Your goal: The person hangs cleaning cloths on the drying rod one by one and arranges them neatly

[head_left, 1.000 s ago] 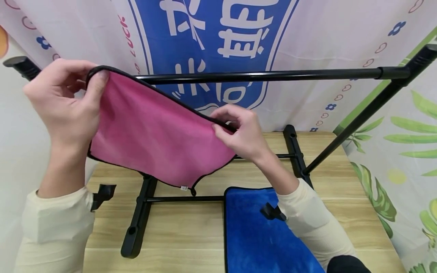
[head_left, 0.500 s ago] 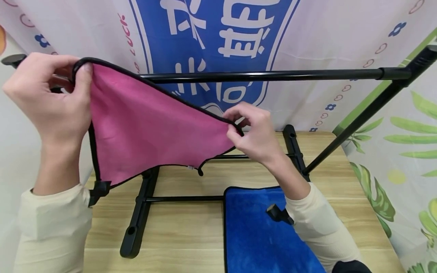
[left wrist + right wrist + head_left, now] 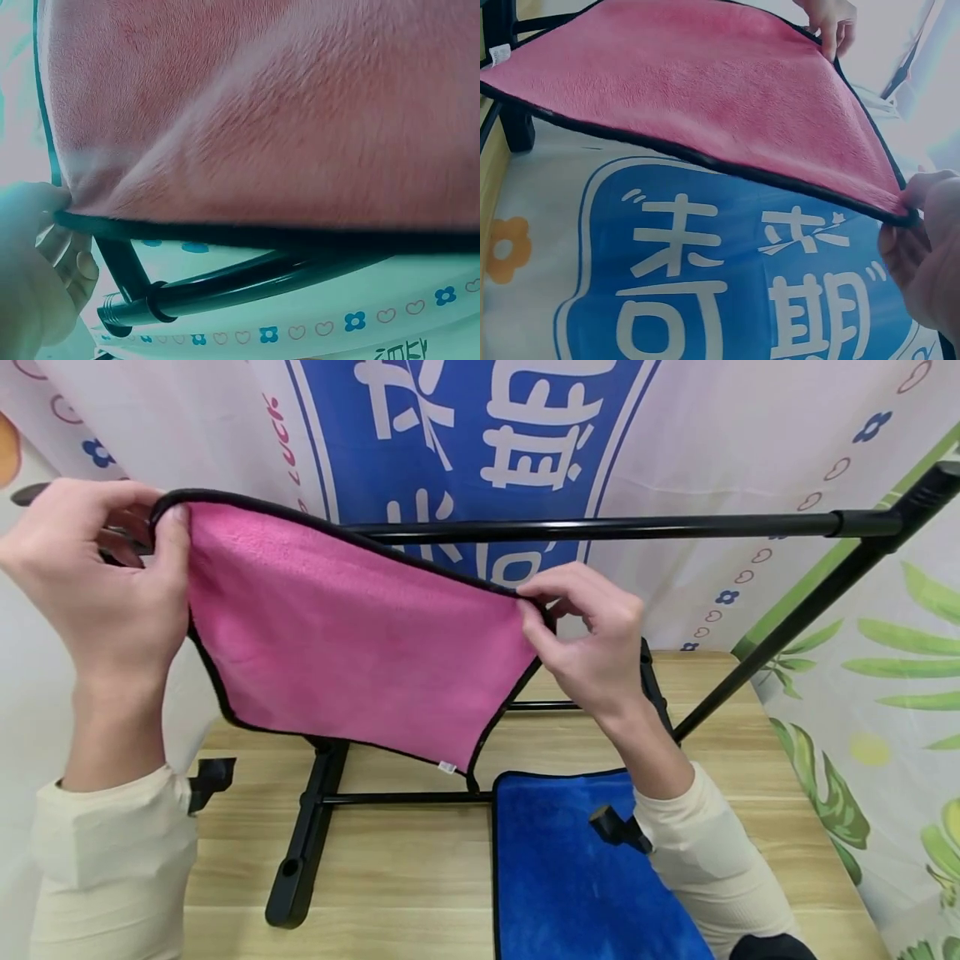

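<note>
A pink towel (image 3: 352,635) with black edging is stretched between the two hands, in front of the left part of a black rack's top bar (image 3: 622,527). My left hand (image 3: 112,568) pinches its upper left corner, slightly higher than the other. The upper right corner is pinched between thumb and fingers of my right hand (image 3: 588,635), below the bar. From the lower right corner hangs a small black loop beside a white tag (image 3: 447,767). In the left wrist view the towel (image 3: 247,112) fills most of the picture, its fuzzy side showing.
A blue towel (image 3: 562,868) with dark edging lies on the wooden tabletop (image 3: 405,877), partly under the right forearm. The rack's feet (image 3: 296,860) and lower bars stand on that surface. Behind hangs a printed curtain (image 3: 690,435); a leaf-patterned cloth (image 3: 900,693) covers the right side.
Both hands have moved apart, the left to the left and slightly up, the right to the right and up. The pink towel has spread flatter, and its lower right corner has shifted right.
</note>
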Motion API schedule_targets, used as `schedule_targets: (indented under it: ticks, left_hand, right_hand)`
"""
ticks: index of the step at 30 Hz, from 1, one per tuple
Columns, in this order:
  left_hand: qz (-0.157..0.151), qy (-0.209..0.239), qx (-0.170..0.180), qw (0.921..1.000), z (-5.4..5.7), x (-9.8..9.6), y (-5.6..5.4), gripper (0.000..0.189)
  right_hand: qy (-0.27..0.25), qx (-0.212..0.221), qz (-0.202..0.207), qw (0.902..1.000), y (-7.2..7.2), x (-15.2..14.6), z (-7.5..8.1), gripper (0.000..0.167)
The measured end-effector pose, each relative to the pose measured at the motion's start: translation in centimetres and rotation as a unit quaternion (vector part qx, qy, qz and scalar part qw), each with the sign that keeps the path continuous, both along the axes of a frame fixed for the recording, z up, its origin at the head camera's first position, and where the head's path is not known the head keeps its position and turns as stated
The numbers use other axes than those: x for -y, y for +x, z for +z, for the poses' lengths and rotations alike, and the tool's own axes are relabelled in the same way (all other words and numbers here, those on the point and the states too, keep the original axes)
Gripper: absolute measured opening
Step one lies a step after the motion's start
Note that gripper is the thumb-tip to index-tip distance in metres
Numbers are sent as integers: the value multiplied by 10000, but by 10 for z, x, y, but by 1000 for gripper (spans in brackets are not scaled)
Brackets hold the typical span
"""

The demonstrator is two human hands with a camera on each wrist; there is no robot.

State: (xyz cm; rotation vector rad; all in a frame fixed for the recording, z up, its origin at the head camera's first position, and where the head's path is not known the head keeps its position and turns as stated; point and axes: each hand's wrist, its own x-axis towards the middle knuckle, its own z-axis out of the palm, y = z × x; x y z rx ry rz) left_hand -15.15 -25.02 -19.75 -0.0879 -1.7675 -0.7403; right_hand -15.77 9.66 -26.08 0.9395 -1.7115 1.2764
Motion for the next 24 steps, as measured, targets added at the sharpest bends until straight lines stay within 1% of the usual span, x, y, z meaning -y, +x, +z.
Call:
schedule_targets:
  ticks: [3,5,10,12,15,19,21,24]
  left_hand:
    - [18,-79,33,10000,0,1,1,25]
    - [-19,-71,64,10000,0,2,1,25]
    - [-133,-39,189,9997,-1,7,3,26]
    - [-161,-12,249,9996,-1,9,3,28]
    - [-180,12,332,9993,-1,13,4,28]
    - [-184,27,452,9988,-2,17,6,17]
    - [-181,45,505,9986,-2,18,7,15]
    - [-186,61,555,9983,-1,18,7,14]
  right_hand:
    - [-197,-465,-229,9985,1,2,6,10]
    - [-215,-764,-349,9962,1,4,10,10]
    - [-2,-1436,-394,9888,1,7,24,9]
    - [94,-1606,-377,9863,0,8,29,9]
    - [244,-1740,-421,9835,-2,9,37,9]
    - [475,-1783,-483,9816,-6,10,46,11]
    - [631,-1758,-530,9810,-8,10,50,13]
    - [955,-1573,-668,9806,-11,8,54,14]
